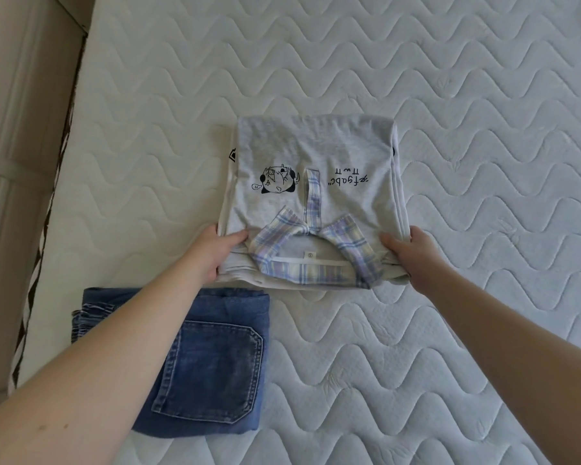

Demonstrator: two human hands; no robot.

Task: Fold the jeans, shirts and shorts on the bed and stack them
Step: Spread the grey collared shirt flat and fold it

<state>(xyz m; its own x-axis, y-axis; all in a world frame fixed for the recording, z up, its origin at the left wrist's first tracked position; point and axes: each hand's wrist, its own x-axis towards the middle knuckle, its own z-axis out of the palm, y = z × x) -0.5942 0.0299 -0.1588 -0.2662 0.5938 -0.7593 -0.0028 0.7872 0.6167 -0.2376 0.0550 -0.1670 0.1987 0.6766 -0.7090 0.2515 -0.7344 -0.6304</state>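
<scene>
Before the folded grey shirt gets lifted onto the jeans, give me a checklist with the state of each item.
1. Left hand grips the left edge of the grey shirt: ok.
2. Right hand grips the right edge: ok.
3. Shirt folded to a compact rectangle, plaid collar on top: ok.
4. White garment under the shirt caught by both hands: cannot tell.
5. Folded jeans lie flat on the mattress, ready to take the stack: ok.
6. Top of the jeans free: not ok, the left forearm crosses it.
</scene>
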